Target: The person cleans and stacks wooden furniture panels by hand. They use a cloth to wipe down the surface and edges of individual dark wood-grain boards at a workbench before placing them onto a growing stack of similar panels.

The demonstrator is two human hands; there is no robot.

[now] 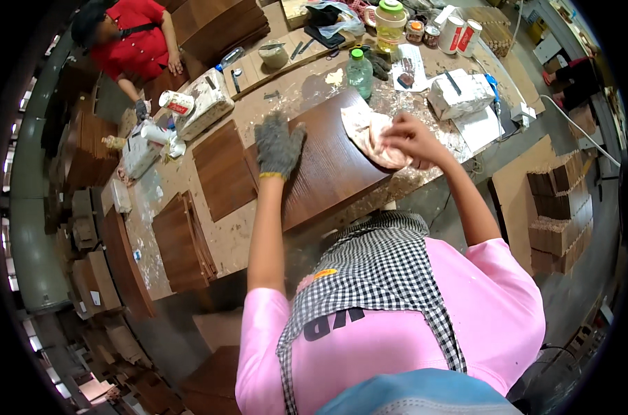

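Observation:
A dark brown wooden panel (pixel 328 162) lies on the worktable (pixel 220 259) in front of me. My left hand (pixel 278 146), in a grey knit glove with a yellow cuff, rests flat on the panel's left part, fingers spread. At the panel's right end is a crumpled pale cloth (pixel 369 135). My bare right hand (pixel 412 140) is on the cloth's right side with its fingers bent and closed on it. To the left lies a second brown panel (pixel 224 169), close beside the first one.
A green-capped bottle (pixel 359 75) stands just behind the panel. Beyond it are a large jar (pixel 390 28) and a dark glove (pixel 378 63). A white-wrapped block (pixel 459 93) sits at right. More panels (pixel 179 245) lie at left. A person in red (pixel 137 41) stands across the table.

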